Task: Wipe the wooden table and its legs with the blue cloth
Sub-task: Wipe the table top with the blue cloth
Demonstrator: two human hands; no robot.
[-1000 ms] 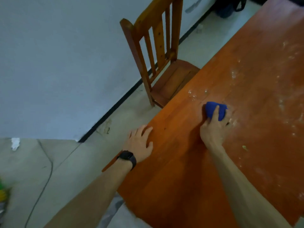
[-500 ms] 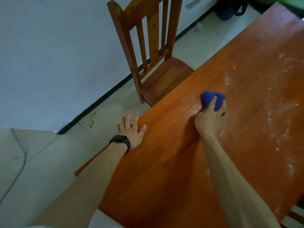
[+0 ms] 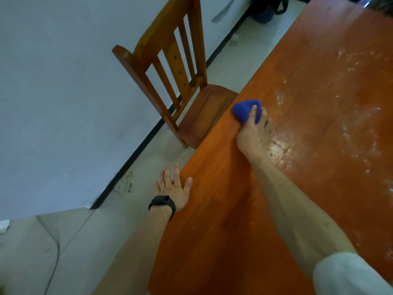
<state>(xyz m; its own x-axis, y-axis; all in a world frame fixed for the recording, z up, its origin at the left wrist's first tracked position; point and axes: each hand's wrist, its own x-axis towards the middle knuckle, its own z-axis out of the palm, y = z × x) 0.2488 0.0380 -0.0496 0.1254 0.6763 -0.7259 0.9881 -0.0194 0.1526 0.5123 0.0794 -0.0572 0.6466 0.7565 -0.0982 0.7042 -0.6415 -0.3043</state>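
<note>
Sliding outward from further in on the desk [image 3: 234, 231], the right grip [image 3: 254, 137] has brought the blue cloth [image 3: 243, 110] right up to the desk's long edge, the one facing the chair [image 3: 170, 67], since half a second ago. That orange-brown wooden desk fills most of what I can see, and pale dusty smears [image 3: 350, 124] cover its top on the side of the cloth away from the chair. The wooden chair has a slatted back. It stands just off that same desk edge, with its seat close to where the cloth now sits. The right grip has its fingers curled over the bunched cloth, one finger lying across the top, and presses it down on the desk top at the very edge. Nearer along that edge, the left grip [image 3: 173, 190] lies flat and released, palm down. Its thumb rests on the desk top and its spread fingers reach out past the edge. A black watch [image 3: 162, 202] circles that wrist, just off the desk's edge.
</note>
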